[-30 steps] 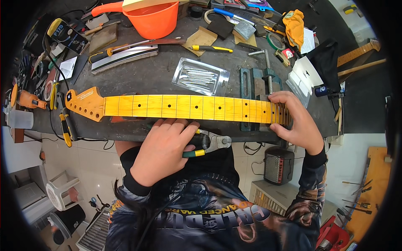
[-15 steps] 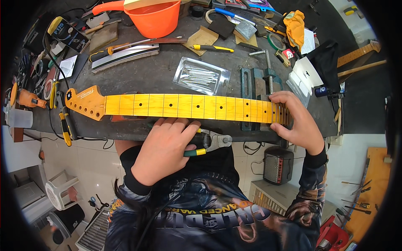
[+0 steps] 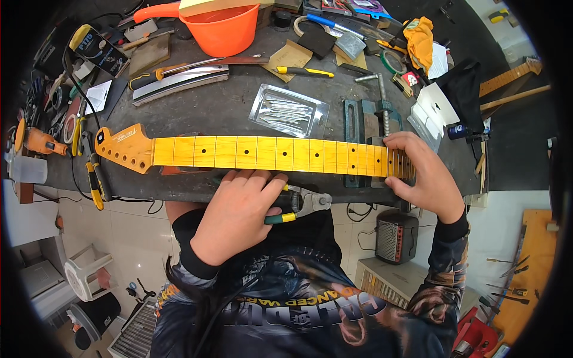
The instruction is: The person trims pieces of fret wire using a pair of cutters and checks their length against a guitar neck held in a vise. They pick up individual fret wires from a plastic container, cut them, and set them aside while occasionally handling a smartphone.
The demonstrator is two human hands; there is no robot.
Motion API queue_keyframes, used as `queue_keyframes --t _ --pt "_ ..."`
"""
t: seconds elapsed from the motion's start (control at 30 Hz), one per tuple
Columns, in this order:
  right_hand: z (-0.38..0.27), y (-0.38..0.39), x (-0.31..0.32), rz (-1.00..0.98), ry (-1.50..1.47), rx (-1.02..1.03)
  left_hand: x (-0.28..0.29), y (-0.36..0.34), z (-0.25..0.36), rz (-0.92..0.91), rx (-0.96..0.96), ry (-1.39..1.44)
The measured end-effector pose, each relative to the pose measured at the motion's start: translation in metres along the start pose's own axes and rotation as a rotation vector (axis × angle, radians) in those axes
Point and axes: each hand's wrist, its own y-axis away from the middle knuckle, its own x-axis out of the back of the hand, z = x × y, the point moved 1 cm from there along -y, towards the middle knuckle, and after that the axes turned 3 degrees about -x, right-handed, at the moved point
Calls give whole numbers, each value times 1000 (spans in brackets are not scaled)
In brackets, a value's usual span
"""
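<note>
Landmark: yellow maple guitar neck (image 3: 262,154), lying flat lengthwise along the near edge of the dark workbench (image 3: 239,104), headstock to the left.
Left hand (image 3: 236,215): just below the neck's middle, fingers curled shut around green-and-yellow-handled cutting pliers (image 3: 298,206); the steel jaws point right, clear of the neck.
Right hand (image 3: 421,176): at the neck's heel end, fingers spread and pressing on the last frets, holding nothing else.
Tray of fret wire pieces (image 3: 288,110): just beyond the neck's middle.
Blue-green vise (image 3: 367,119): beyond the heel end, touching it or not I cannot tell.
Advice: likely best to keep the heel pinned firmly and bring the pliers in flat against the neck's edge, avoiding nicks in the finish.
</note>
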Motion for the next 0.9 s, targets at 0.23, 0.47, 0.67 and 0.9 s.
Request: queue_keyframes --t 0.23,0.47,0.67,0.9 --pt "-15 -2 6 25 171 69 9 -3 0 34 -19 11" --pt "-50 13 -11 126 441 27 10 2 -2 67 -89 16" --pt "-55 26 -21 208 399 13 6 8 -4 42 -101 9" --pt "-56 27 -14 292 293 -35 6 4 -6 2 -121 12"
